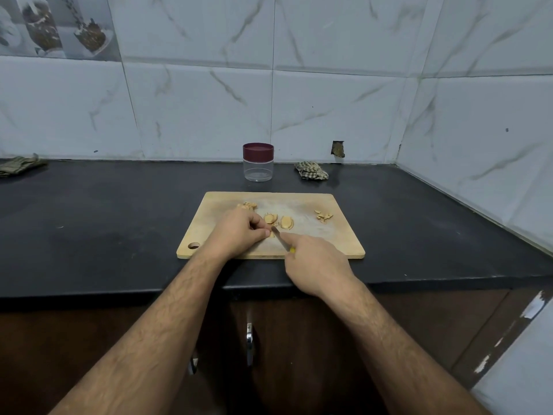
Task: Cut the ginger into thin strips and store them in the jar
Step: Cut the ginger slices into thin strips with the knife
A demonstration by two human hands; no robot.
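Two ginger slices (278, 220) just beyond left hand (238, 233), knife (279, 237) in right hand (314, 265)

No readable text, label, brand, number or sign anywhere: clear plastic jar with maroon lid (258, 162) is unmarked, pale wooden cutting board (338, 235) is plain, grey marbled wall tiles (338, 115) carry only veining.

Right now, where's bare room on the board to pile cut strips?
Free: board between the slices and the peel scraps, plus the front-right corner. Crowded: centre-left, where left hand, knife and right hand work.
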